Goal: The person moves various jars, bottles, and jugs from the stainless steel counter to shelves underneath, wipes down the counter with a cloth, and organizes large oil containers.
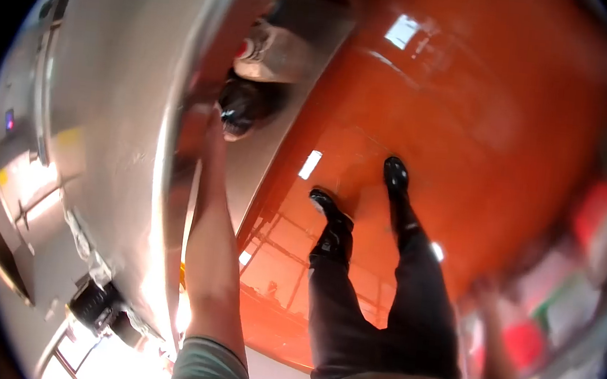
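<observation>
My left arm reaches down past the edge of a metal counter (131, 85) to the shelf (293, 108) below it. At the end of that arm, my left hand (231, 136) is against a dark, shiny, rounded thing (242, 103), seemingly gripping it; most of the fingers are hidden. The kind of thing is unclear. Just beyond it on the shelf lies a pale bag-like package (276, 54) with a red mark. Low on the right, my right hand (484, 298) is badly smeared by motion near blurred coloured items, and its fingers cannot be made out.
The glossy orange floor (470, 132) reflects lights. My legs in dark trousers and black boots (395, 175) stand beside the counter. Blurred red, white, green and yellow items (564, 288) line the right side. A black device (95, 306) with a pale cord is at lower left.
</observation>
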Demonstrator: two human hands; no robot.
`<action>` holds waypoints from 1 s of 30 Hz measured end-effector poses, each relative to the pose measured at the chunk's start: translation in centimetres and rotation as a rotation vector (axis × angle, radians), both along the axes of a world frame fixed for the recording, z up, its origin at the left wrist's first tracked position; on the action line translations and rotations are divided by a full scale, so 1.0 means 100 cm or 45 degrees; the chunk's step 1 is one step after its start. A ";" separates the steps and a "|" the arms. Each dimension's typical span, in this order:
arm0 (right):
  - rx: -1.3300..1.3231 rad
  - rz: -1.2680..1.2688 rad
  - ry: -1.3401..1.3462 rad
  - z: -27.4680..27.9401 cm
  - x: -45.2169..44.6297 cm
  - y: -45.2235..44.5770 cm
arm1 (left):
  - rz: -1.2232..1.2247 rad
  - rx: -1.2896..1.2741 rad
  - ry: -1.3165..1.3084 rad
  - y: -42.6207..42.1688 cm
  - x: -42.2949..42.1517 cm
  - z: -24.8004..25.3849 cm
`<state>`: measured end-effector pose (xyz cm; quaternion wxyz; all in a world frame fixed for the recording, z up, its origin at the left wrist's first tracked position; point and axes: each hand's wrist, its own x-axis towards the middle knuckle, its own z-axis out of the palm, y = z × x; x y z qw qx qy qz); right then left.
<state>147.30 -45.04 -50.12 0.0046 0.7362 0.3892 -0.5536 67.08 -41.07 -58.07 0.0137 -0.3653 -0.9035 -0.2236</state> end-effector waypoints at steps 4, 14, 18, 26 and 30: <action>-0.106 -0.079 0.066 -0.010 0.007 -0.002 | 0.015 -0.221 0.195 0.008 0.018 0.008; -0.076 0.292 0.461 -0.054 -0.047 0.092 | 0.459 -0.773 -1.236 -0.242 0.275 0.127; 0.141 0.534 0.575 -0.068 -0.123 0.150 | 0.890 -1.184 -1.346 -0.437 0.367 0.216; 0.315 0.983 0.680 0.001 -0.330 0.161 | 2.034 0.093 0.015 -0.609 0.315 0.372; 0.084 0.978 0.337 0.046 -0.383 0.076 | 1.318 0.800 0.469 -0.640 0.108 0.491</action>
